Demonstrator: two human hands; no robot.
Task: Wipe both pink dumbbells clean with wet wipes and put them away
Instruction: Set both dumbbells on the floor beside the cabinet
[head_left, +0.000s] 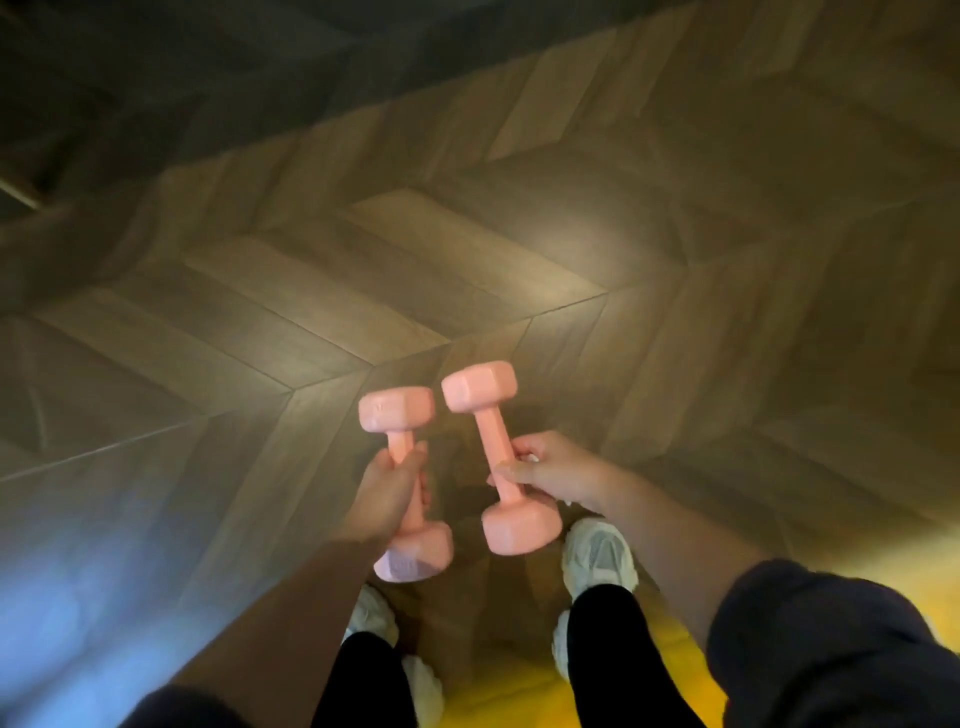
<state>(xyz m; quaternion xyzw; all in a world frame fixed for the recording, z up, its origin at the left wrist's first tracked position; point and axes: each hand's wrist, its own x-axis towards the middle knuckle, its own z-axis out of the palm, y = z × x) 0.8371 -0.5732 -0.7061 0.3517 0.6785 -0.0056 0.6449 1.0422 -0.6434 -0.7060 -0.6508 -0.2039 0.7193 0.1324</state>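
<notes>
The person stood and looked down at a wooden floor (467, 234) with a zigzag pattern. Both pink weights were low in the picture, at about 6 o'clock from the middle, up in the air above the feet.

The left hand (387, 491) was wrapped tight round the thin middle bar of the left dumbbell (397, 410). That one pointed almost straight to 12 o'clock. The right hand (553, 467) pinched the bar of the right dumbbell (522, 526) with its thumb and fingers. That one leaned a little toward 11 o'clock. The two weights were close, side by side, but did not touch.

I think each hand held the bar because it is the thin part and easy to grab, and the fat ends stop it from slipping out. Holding them out in front may have helped the person look for dirt.

No wet wipe could be seen, so I could not tell if the wiping was done.

White shoes (600, 556) and black trousers showed below, and a yellow patch (649, 696) lay at 5 o'clock.

There was a faint mark on the top end of the left dumbbell, too blurry to read. No other words showed.
</notes>
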